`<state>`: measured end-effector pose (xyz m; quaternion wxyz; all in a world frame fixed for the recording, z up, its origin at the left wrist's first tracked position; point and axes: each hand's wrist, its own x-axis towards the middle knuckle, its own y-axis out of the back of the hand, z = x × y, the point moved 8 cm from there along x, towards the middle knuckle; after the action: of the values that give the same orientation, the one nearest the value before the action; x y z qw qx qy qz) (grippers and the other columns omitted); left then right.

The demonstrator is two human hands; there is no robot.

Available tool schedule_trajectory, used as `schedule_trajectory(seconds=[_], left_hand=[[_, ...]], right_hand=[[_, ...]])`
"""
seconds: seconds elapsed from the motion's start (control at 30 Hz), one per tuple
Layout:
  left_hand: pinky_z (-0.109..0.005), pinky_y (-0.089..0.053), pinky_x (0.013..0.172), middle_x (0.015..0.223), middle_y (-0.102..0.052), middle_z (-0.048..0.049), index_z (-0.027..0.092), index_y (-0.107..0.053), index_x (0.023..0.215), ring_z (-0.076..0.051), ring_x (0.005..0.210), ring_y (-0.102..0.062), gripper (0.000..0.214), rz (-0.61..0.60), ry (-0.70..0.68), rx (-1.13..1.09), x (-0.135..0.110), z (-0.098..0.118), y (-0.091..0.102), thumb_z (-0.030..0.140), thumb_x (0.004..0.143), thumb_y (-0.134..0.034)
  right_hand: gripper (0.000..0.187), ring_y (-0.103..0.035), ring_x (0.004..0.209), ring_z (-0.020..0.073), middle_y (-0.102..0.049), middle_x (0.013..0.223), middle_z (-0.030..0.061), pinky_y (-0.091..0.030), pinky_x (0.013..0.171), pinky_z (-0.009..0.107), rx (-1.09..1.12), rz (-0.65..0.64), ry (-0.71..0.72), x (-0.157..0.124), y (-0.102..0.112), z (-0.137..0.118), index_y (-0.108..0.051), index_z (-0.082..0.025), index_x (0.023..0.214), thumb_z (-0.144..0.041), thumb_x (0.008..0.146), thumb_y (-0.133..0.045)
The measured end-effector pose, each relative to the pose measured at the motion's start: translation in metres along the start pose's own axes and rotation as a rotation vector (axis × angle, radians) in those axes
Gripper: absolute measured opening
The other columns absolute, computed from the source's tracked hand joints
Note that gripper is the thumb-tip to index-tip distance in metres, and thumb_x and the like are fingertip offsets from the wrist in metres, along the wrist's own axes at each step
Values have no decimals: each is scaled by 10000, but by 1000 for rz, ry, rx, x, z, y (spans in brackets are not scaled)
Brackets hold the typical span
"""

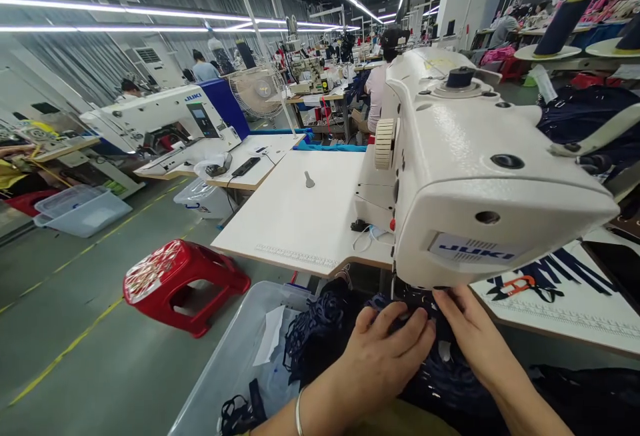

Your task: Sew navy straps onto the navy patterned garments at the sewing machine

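Note:
Dark navy fabric lies bunched under the head of a white JUKI sewing machine. My left hand has its fingers curled down on the fabric, left of the needle area. On the other side, my right hand pinches the same fabric close beneath the machine head. The machine hides the needle and presser foot. A heap of navy straps hangs beside my left hand over a clear plastic bin. Orange-handled thread snips rest to the right, near several navy strips.
A white sewing table extends ahead, with a small grey metal piece on it. Left of the bin stands a red stool. Another JUKI machine and a fan are farther back. A person in pink sits ahead.

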<state>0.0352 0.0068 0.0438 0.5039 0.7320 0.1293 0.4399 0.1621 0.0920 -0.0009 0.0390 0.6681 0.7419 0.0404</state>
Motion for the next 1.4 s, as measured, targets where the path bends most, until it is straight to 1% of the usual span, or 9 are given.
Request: schedule_trajectory(seconds=[0.13,0.27,0.37,0.53,0.67,0.77,0.87,1.1,1.4], left_hand=[[-293,-348,935,1409,-532,7,242,-572,1309,-167,1223,-478,351,-6,-1,32,1,2,1,248,964,-511],[-320,-305,978,1370,-566,7,237,-582,1293,-180,1238,-479,335,40,60,21,5,0,1,273,966,-518],[-340,-272,994,1348,-584,-4,234,-597,1261,-195,1237,-485,304,62,108,24,9,-3,0,308,986,-488],[-344,-273,957,1243,-630,-33,195,-577,1276,-214,1219,-500,340,7,139,17,18,-7,-1,364,1002,-465],[-363,-285,934,1196,-632,-26,170,-567,1285,-228,1200,-507,361,2,148,6,21,-8,0,365,996,-474],[-367,-295,917,1223,-616,-23,172,-574,1283,-232,1202,-498,368,-4,150,20,23,-9,1,374,996,-465],[-366,-299,912,1245,-607,-16,179,-582,1282,-230,1205,-489,366,-13,150,38,24,-9,1,371,999,-453],[-359,-295,922,1263,-599,-7,187,-590,1280,-215,1222,-469,370,-4,166,63,23,-8,1,373,1004,-428],[-360,-296,938,1254,-599,5,182,-601,1266,-208,1215,-470,366,12,164,94,23,-7,2,379,986,-471]], right_hand=[[384,-538,1210,272,-637,1197,94,-395,1056,431,-131,1,37,7,6,3,-586,-229,1135,-524,897,-525],[334,-611,1073,316,-701,1011,103,-452,960,467,-312,73,36,20,14,6,-653,-196,994,-464,838,-529],[282,-639,1026,338,-729,915,101,-478,918,463,-393,74,80,30,13,1,-679,-190,882,-394,792,-508],[329,-614,1124,330,-732,1064,117,-449,986,452,-440,63,226,38,9,-9,-711,-170,988,-334,796,-499],[327,-607,1134,332,-724,1093,125,-452,988,462,-486,114,282,42,11,-5,-713,-176,981,-344,799,-500],[322,-583,1164,332,-720,1089,125,-436,1003,472,-590,178,392,43,10,-9,-704,-181,979,-346,821,-478],[308,-599,1137,334,-740,965,124,-459,968,467,-706,185,487,43,5,-15,-709,-200,904,-321,855,-430],[303,-653,993,357,-716,712,123,-506,869,489,-817,166,540,46,0,-20,-687,-232,721,-271,851,-416],[362,-677,807,341,-677,619,128,-507,825,503,-939,139,625,43,-4,-21,-656,-221,606,-171,819,-368]])
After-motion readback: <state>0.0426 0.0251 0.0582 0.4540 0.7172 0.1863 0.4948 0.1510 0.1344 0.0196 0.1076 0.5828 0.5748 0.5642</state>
